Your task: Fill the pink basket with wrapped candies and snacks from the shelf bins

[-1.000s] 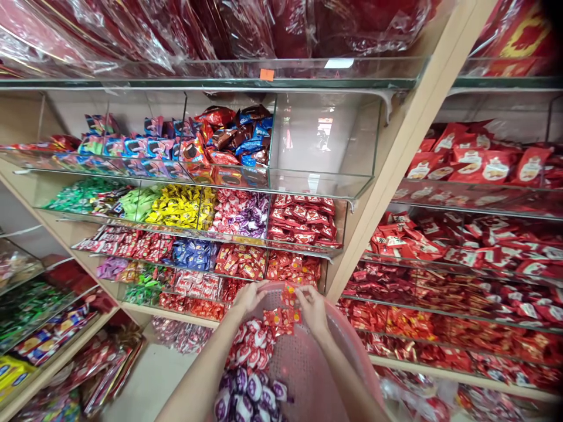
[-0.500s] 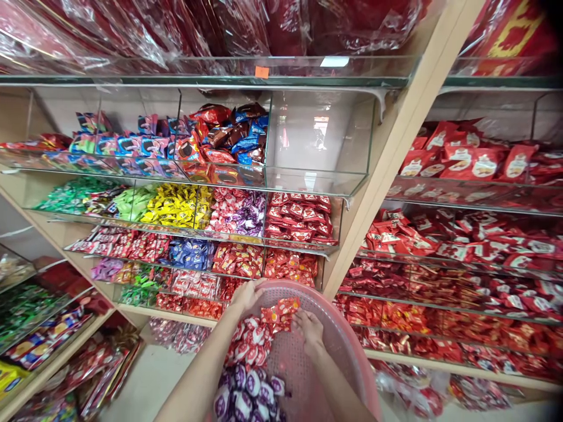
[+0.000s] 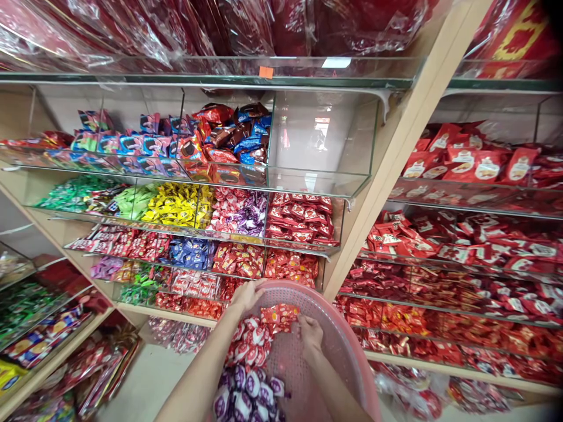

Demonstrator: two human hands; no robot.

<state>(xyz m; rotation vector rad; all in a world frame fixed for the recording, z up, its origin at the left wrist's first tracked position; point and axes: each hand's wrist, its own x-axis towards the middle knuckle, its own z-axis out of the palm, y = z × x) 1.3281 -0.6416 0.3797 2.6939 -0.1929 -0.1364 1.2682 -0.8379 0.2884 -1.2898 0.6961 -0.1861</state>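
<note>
My left hand (image 3: pixel 248 296) is closed over the far-left rim of a pink plastic basket (image 3: pixel 352 337) with small holes in its wall. Inside the basket, my right hand (image 3: pixel 311 335) has its fingers curled in, right beside some orange-red candy packets (image 3: pixel 280 316); what the fingertips hold, if anything, is hidden. Red-and-white wrapped candies (image 3: pixel 251 343) lie below those packets, along the basket's left side. Closer to me is a pile of purple-and-white wrapped candies (image 3: pixel 248 394).
Glass-fronted shelves with sorted sweets, such as yellow packets (image 3: pixel 178 204) and blue packets (image 3: pixel 190 253), rise beyond the basket. A wooden upright (image 3: pixel 396 158) parts them from shelves of red packets (image 3: pixel 475 164). Bagged candies (image 3: pixel 178 334) lie low at the left.
My right hand has drawn slightly away from the orange-red packets, its fingers more curled. My left hand stays on the rim. The view has shifted very slightly.
</note>
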